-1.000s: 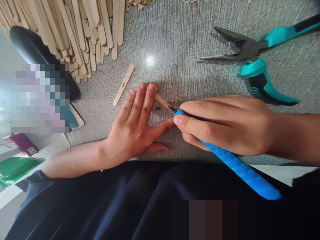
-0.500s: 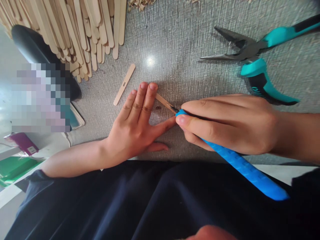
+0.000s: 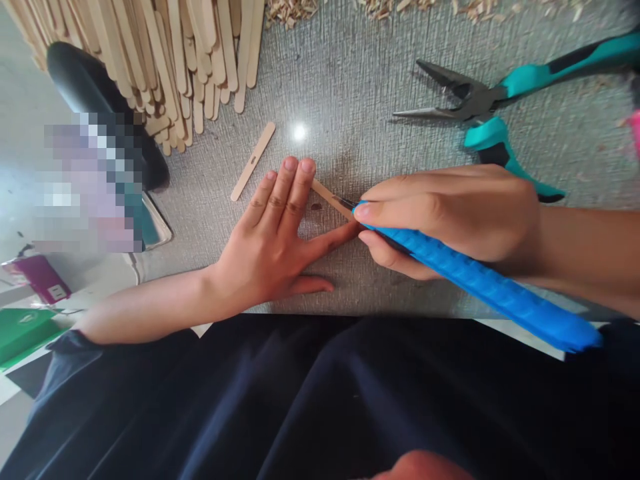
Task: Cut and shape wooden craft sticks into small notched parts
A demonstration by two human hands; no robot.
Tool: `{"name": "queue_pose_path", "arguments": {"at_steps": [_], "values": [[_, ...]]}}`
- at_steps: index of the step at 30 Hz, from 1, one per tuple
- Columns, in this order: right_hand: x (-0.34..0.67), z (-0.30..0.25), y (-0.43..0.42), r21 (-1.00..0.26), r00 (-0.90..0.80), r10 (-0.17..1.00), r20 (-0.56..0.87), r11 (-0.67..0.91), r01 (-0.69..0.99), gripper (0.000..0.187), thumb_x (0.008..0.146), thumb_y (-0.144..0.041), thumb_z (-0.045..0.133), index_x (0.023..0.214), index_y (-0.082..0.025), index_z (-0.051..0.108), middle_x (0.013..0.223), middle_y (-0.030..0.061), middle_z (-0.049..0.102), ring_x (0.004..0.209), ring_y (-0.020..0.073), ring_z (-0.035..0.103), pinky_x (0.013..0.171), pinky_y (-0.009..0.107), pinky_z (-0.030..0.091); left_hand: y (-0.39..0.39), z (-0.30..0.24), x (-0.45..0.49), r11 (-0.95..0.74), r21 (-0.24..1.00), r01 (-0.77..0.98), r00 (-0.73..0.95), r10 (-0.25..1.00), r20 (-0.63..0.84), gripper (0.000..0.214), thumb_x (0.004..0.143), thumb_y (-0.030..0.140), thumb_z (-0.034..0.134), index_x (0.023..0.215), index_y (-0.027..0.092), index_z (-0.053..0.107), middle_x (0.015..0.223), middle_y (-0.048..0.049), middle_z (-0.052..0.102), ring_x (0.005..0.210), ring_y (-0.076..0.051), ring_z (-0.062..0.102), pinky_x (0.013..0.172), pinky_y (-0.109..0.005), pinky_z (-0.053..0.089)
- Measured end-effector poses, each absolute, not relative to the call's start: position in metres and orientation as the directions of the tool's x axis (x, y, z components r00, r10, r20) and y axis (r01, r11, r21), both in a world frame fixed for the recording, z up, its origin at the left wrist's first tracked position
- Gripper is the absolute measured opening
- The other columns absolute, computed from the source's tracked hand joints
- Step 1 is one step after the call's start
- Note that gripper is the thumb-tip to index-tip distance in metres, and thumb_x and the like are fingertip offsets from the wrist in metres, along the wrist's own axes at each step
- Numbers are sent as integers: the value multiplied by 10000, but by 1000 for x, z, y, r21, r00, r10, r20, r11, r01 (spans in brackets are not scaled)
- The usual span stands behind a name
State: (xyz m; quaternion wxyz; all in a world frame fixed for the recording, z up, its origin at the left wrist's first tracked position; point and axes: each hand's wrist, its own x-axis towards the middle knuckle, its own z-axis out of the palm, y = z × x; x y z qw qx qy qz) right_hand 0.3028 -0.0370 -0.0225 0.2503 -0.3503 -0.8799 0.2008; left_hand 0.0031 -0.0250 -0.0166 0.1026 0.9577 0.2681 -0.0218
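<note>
My left hand point(image 3: 275, 243) lies flat with its fingers spread. Its fingertips rest at one end of a short wooden craft stick point(image 3: 325, 192), and the outstretched index finger reaches toward the other end. In my right hand point(image 3: 455, 213) is a blue-handled craft knife point(image 3: 490, 280), gripped near the blade. The dark blade meets the stick's surface close to its right end, which the fingers partly hide. A second short craft stick point(image 3: 250, 168), with a small slot in its middle, lies beyond my left fingers.
Pliers point(image 3: 480, 100) with teal handles lie with jaws apart at the upper right. Many long craft sticks point(image 3: 200, 53) are heaped at the upper left, beside a black object point(image 3: 100, 100) and a partly blurred device. Wood shavings point(image 3: 380, 7) line the far edge.
The knife's handle has swung up and to the right, lying flatter. The blade has shifted slightly along the stick. My left hand stays on the stick; the view has shifted a little.
</note>
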Motion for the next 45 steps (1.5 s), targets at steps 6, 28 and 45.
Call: {"name": "queue_pose_path", "arguments": {"at_steps": [6, 28, 45], "values": [[303, -21, -38, -493, -551, 738, 390, 673, 552, 305, 1094, -144, 747, 1386, -216, 696, 828, -75, 813, 694, 116, 768, 725, 227, 609, -21, -23, 2, -825, 210, 525, 851, 514, -105, 1219, 1020, 1063, 462, 1942, 282, 308, 2012, -188, 341, 1868, -525, 358, 1541, -694, 341], [306, -27, -32, -736, -487, 803, 343, 552, 392, 236, 1104, -402, 756, 1326, -335, 712, 897, -51, 856, 720, 200, 836, 657, 354, 662, -42, -20, 4, -924, -31, 382, 822, 325, 468, 624, 1211, 605, 637, 1318, 13, 805, 1182, -231, 914, 1080, -344, 916, 772, -432, 744], [315, -19, -32, -735, -578, 795, 187, 503, 455, 116, 1079, -341, 755, 1192, -321, 747, 844, -41, 839, 735, 201, 839, 692, 354, 641, -18, -24, 5, -983, 103, 151, 844, 183, 505, 325, 1207, 410, 641, 1060, 173, 809, 1223, -103, 919, 1092, -232, 842, 893, -396, 692]]}}
